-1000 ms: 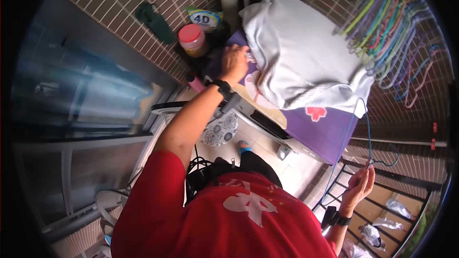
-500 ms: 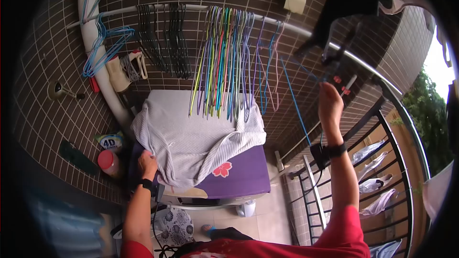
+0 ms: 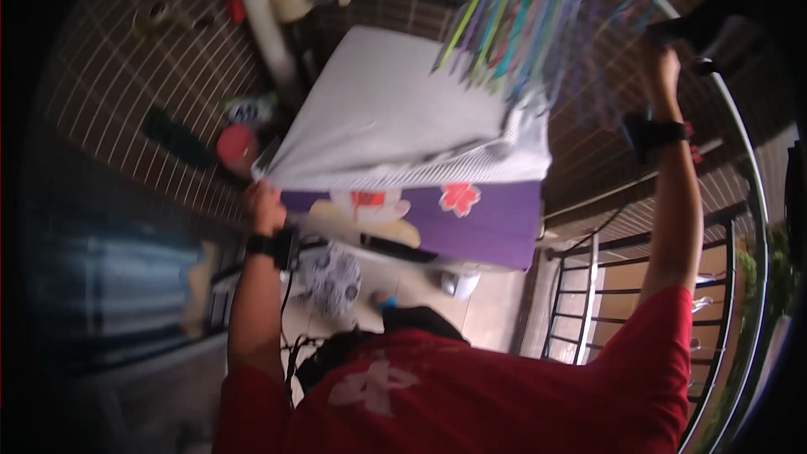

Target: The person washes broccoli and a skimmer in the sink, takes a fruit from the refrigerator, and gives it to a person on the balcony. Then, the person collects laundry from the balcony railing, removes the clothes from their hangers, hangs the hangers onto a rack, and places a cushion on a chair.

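Note:
A light grey striped garment [image 3: 395,109] lies spread over the purple cover [image 3: 496,223] of a box-shaped unit. My left hand [image 3: 266,206] is closed on the garment's near left corner, and the cloth is drawn taut from there. My right hand [image 3: 661,71] is raised to the hanging rail at the upper right, beside a dark hanging item [image 3: 710,21]. Blur and shade hide its fingers and anything in them. Just left of the right hand hang many-coloured hangers [image 3: 513,17], smeared by motion.
A red-lidded container [image 3: 238,145] and a labelled packet [image 3: 248,109] stand left of the unit. Along the right runs a black balcony railing [image 3: 647,240]. A round patterned stool [image 3: 330,280] is on the tiled floor below.
The view has tilted down and turned. My left hand has pulled the garment's corner out, straightening its bunched left side. My right hand has moved up beside the dark hanging item.

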`<action>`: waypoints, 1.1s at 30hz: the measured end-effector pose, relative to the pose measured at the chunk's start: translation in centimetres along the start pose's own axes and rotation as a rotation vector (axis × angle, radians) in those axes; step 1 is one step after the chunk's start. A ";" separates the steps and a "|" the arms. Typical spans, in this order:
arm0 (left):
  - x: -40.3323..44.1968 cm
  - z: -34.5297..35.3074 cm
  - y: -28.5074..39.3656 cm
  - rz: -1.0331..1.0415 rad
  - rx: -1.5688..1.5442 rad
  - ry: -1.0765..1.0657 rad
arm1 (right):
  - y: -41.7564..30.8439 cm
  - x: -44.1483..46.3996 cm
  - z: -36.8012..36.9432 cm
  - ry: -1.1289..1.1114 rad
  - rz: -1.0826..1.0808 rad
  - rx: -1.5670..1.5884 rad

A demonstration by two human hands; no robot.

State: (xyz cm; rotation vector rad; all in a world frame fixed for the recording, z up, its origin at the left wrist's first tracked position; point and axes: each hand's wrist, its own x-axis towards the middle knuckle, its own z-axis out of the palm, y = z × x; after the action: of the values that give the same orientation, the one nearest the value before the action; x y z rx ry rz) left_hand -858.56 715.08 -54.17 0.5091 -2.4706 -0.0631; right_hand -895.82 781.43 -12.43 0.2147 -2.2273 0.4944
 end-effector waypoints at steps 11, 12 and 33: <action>5.9 -9.2 8.3 -1.158 -1.207 -0.136 | 3.5 -19.7 2.1 -0.011 0.793 0.924; 6.0 -9.6 9.1 -1.109 -1.083 -0.240 | 2.2 -23.1 4.4 -0.239 0.777 0.894; 3.7 -9.2 6.6 -0.911 -0.854 -0.297 | 0.8 -39.6 -3.1 -1.423 -0.067 -0.066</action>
State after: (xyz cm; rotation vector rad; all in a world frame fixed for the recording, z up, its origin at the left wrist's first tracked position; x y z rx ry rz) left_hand -858.21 720.45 -43.58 1.2026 -1.9712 -1.5434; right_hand -868.40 783.03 -41.09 0.7869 -3.5708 0.2027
